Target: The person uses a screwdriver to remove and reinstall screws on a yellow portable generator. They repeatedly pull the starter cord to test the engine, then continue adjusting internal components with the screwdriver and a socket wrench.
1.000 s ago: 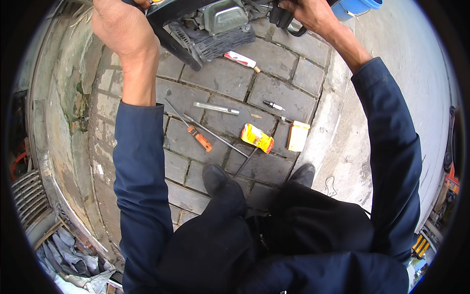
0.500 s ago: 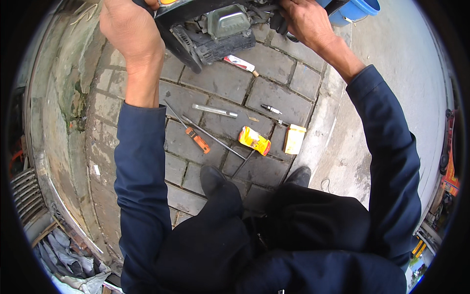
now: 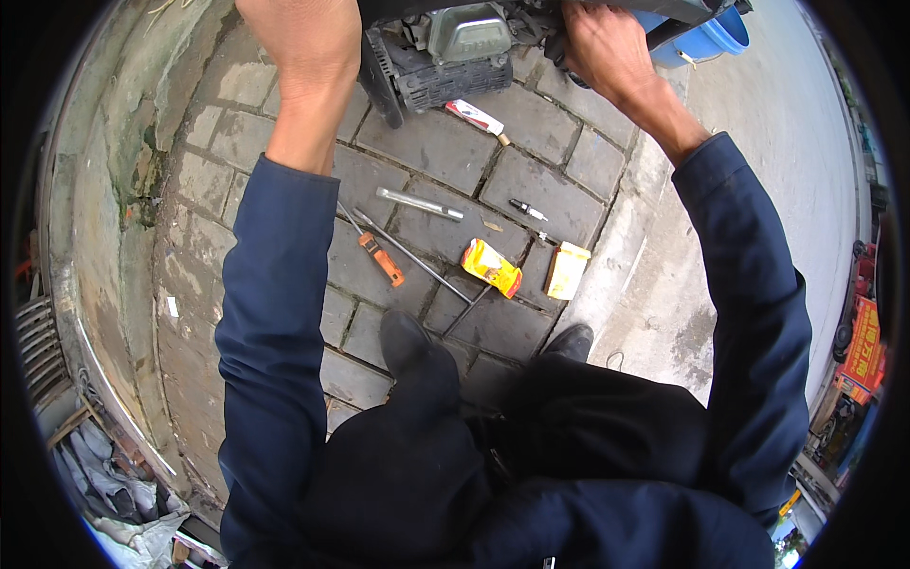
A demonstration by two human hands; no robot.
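Note:
At the top edge is a black-framed engine machine (image 3: 455,81), which looks like a portable generator, with a silver cover (image 3: 471,34) and a ribbed black guard. My left hand (image 3: 301,38) is closed at its left side; the fingers run out of the picture. My right hand (image 3: 604,47) is curled round a black part beneath its right side, fingertips hidden. On the paving lie a red-and-white tube (image 3: 477,118), a metal tube wrench (image 3: 419,204), a spark plug (image 3: 528,209), an orange-handled screwdriver (image 3: 381,260) and a long metal T-shaped bar (image 3: 417,258).
A crumpled yellow packet (image 3: 491,267) and a yellow-white box (image 3: 567,271) lie before my shoes (image 3: 406,339). Behind the machine's right side stands a blue bucket (image 3: 706,43). A stained wall (image 3: 123,190) runs along the left, a kerb (image 3: 630,228) along the right.
The machine has shifted right and slightly farther away, and its frame is tilted less. My left hand has moved right and up with it. My right hand stays at the machine.

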